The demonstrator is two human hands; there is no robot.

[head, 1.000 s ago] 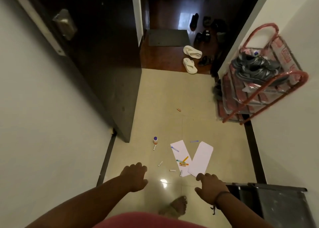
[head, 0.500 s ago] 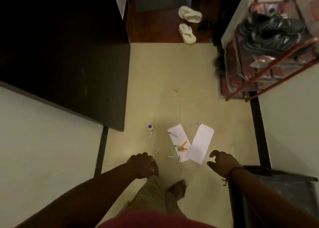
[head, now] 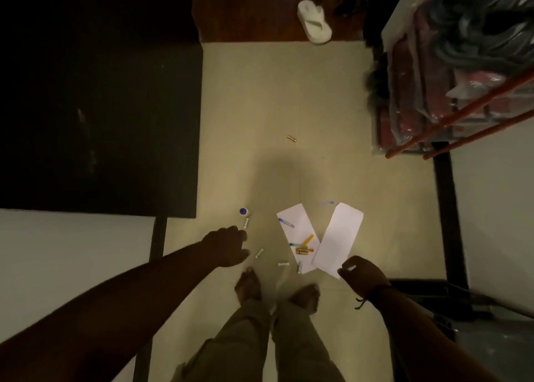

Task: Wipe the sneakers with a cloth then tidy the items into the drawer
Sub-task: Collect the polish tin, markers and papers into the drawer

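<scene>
Pretty tight hallway: a dark door (head: pixel 101 121) fills the upper left of the frame, and the red shoe rack (head: pixel 462 115) crowds the upper right, leaving a strip of pale floor (head: pixel 274 92) down the middle. The sneakers (head: pixel 485 31) sit dark and blurry on the rack at the top right. Two white envelopes (head: pixel 338 237) and small pens litter the lower centre. The left hand (head: pixel 226 245) and right hand (head: pixel 362 274) hang loosely curled, holding nothing.

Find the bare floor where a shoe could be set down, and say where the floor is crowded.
Bare tile lies between the dark door and the shoe rack, broken only by a small copper piece. It is crowded near the feet, around the two paper sheets.
</scene>
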